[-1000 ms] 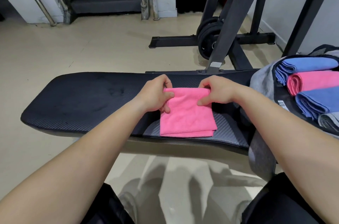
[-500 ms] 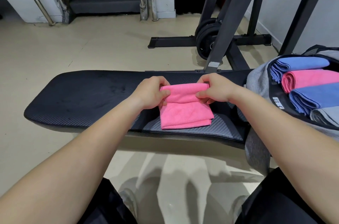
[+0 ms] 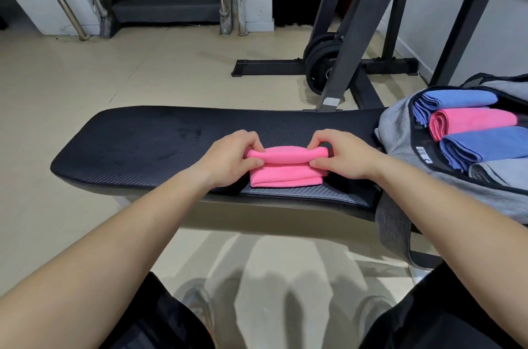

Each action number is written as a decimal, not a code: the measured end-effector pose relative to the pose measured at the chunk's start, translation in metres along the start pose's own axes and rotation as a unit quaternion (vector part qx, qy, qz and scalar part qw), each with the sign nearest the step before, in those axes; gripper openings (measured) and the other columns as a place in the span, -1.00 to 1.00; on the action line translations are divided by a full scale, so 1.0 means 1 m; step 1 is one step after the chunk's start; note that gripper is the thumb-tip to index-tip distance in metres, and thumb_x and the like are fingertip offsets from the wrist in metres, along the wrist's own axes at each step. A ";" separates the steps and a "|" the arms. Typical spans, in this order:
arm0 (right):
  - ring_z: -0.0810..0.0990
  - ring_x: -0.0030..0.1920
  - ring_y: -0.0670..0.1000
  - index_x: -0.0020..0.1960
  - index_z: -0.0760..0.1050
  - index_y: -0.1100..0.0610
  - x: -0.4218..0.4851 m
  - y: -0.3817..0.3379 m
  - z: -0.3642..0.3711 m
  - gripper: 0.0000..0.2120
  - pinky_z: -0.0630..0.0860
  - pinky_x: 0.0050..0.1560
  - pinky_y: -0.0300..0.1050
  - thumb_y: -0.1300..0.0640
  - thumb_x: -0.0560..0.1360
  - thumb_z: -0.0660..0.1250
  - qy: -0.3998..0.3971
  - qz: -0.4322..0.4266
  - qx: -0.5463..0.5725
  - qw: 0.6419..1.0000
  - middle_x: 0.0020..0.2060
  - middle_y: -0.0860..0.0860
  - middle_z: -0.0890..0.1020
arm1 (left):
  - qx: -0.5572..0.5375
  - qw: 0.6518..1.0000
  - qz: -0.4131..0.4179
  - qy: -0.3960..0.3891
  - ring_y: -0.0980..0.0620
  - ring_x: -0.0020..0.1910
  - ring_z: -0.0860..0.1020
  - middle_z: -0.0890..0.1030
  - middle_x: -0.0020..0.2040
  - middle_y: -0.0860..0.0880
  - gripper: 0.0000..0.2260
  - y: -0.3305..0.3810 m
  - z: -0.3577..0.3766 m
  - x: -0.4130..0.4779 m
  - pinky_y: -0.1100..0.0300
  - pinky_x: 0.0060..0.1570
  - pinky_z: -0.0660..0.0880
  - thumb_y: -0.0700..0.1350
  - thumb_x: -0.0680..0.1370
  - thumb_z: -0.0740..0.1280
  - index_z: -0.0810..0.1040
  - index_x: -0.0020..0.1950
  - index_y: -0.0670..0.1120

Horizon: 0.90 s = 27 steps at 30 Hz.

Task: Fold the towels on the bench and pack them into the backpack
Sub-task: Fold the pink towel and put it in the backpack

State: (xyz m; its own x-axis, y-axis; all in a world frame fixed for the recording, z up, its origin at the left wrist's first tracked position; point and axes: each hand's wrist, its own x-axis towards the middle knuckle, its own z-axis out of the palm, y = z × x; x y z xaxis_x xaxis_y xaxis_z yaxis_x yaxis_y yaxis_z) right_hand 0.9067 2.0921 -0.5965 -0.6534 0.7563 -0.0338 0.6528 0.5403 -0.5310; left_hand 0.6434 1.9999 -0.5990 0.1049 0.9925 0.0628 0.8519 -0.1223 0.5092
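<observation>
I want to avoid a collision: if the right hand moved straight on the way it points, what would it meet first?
The right hand pinches one end of the pink towel; beyond that roll, it would probably meet the left hand gripping the other end.

Backpack [image 3: 400, 125], right end of bench [image 3: 143, 143]: cut off by frame edge; its label [image 3: 423, 152] too small to read. Pink towel [image 3: 285, 175], on bench: roll hides fingertips of left hand [image 3: 228, 158] and right hand [image 3: 347, 158]. Shoes [image 3: 194, 303], below bench: blurred
</observation>
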 end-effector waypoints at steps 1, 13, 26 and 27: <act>0.53 -0.08 -0.11 -0.06 0.53 -0.06 -0.002 0.002 0.002 -0.82 0.46 0.02 -0.08 0.10 0.43 0.49 0.003 -0.010 -0.008 1.000 -0.05 -0.11 0.60 | 0.004 1.000 0.010 0.003 0.20 -0.12 0.45 0.48 -0.10 0.15 -0.87 0.000 0.002 -0.004 0.15 -0.08 0.36 -0.06 0.53 0.43 0.49 -0.08 0.08; 0.52 -0.08 0.00 -0.32 0.40 -0.02 -0.013 -0.017 0.029 -0.55 0.48 0.07 0.07 -0.29 0.58 0.13 0.091 0.048 -0.061 0.993 -0.13 -0.08 0.49 | 0.206 0.965 0.146 0.072 -0.09 -0.43 0.45 0.47 0.13 0.03 -0.94 0.005 0.038 -0.031 0.09 -0.45 0.45 -0.04 0.53 0.31 0.46 -0.03 0.04; 0.57 -0.09 0.12 -0.02 0.41 0.01 -0.014 -0.040 0.059 -0.48 0.51 -0.22 0.00 -0.46 0.47 0.18 0.162 0.082 -0.208 0.961 0.02 -0.04 0.42 | 0.240 0.946 0.015 0.218 -0.03 -0.13 0.51 0.60 -0.16 0.06 -0.72 0.047 0.026 -0.004 0.12 -0.37 0.39 0.06 0.58 0.17 0.61 -0.14 0.00; 0.57 -0.09 0.10 -0.02 0.42 0.01 -0.013 -0.040 0.060 -0.49 0.52 -0.23 0.00 -0.45 0.47 0.19 0.167 0.080 -0.212 0.960 0.01 -0.04 0.42 | 0.201 0.958 -0.025 0.203 -0.04 -0.04 0.52 0.61 -0.05 0.04 -0.74 0.053 0.027 0.007 0.07 -0.24 0.45 0.03 0.61 0.16 0.61 -0.02 -0.01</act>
State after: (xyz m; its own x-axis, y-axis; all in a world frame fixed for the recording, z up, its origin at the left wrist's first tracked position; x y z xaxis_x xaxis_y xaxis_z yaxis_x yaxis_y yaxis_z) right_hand 0.8665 2.0383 -0.6258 -0.4186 0.8802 0.2237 0.8782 0.4550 -0.1470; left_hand 0.7030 2.0005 -0.5951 -0.0793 0.9050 0.4180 0.9880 0.0155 0.1539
